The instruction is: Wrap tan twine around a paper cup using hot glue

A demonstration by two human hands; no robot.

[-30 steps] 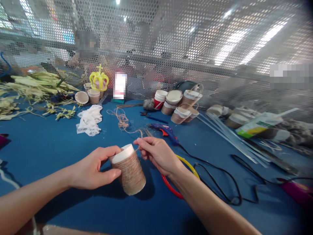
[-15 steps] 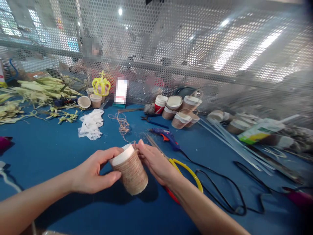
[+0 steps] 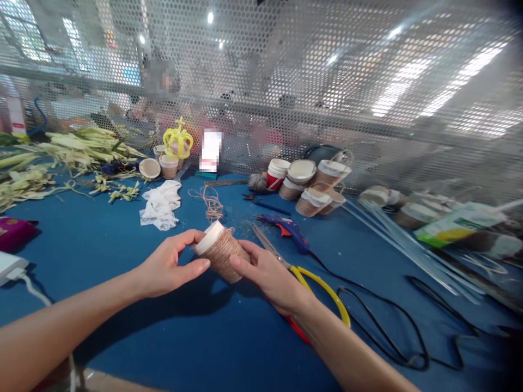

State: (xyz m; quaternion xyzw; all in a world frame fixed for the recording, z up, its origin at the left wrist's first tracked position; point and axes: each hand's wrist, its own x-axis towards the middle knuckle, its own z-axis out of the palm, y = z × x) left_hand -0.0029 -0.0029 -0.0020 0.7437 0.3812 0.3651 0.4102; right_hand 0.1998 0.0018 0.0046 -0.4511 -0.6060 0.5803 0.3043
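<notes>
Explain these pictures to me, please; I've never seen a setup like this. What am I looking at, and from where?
There is no machine here: a person works bare-handed, filmed by one head-worn camera looking forward and down.

The left hand has its grip at the white rim of a string-wrapped cup, while the right hand has its grip on the wrapped side. The cup is tilted, its rim toward the left hand.

On the blue table lie loose string, scissors partly hidden by the right arm, a glue gun and a crumpled white cloth. Farther back are more cups and a pile of pale leaves, in front of a metal mesh panel.
</notes>
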